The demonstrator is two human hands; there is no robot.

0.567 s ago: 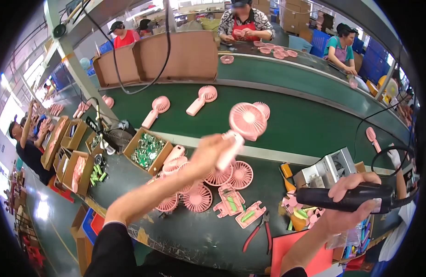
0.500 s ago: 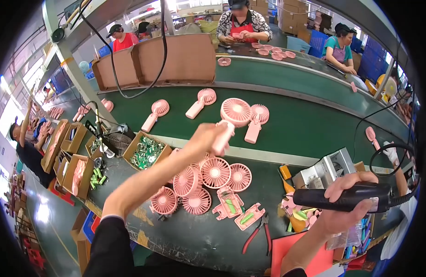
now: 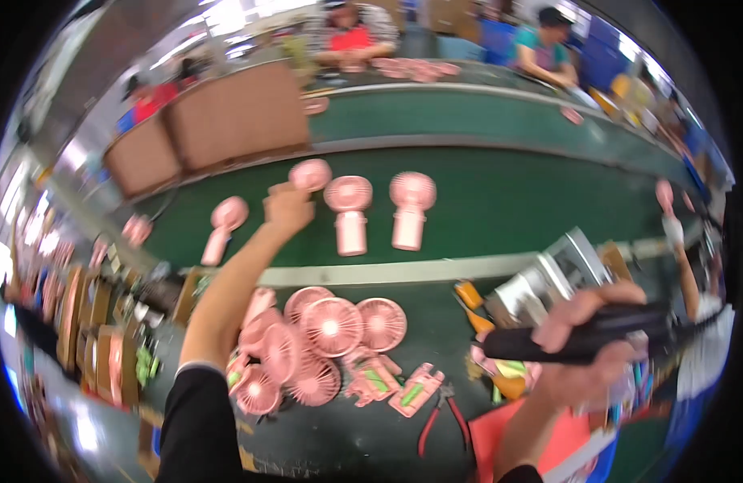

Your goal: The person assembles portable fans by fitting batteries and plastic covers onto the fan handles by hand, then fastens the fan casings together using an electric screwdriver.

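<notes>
At upper left of centre: left hand (image 3: pixel 289 208) at the lower side of a pink fan (image 3: pixel 310 174) on the green conveyor belt (image 3: pixel 492 201), covering its handle. Fingers clamped or apart: cannot tell. At right: right hand (image 3: pixel 577 386) above the bench (image 3: pixel 331 443), fingers clamped around a black tool (image 3: pixel 507 346). At lower left: cardboard box (image 3: pixel 130 366) containing pink parts (image 3: pixel 115 364), beside loose green cylinders (image 3: pixel 148 366). Just beside the left forearm (image 3: pixel 218 306): second box (image 3: pixel 185 298), partly hidden, contents unclear. At lower centre: two open pink housings (image 3: pixel 426 384), one green battery-shaped piece (image 3: pixel 411 394) lying in each; near these, fan heads (image 3: pixel 331 326) in a heap and red-handled pliers (image 3: pixel 445 396). At upper right of centre: light blue bin (image 3: pixel 460 48).
</notes>
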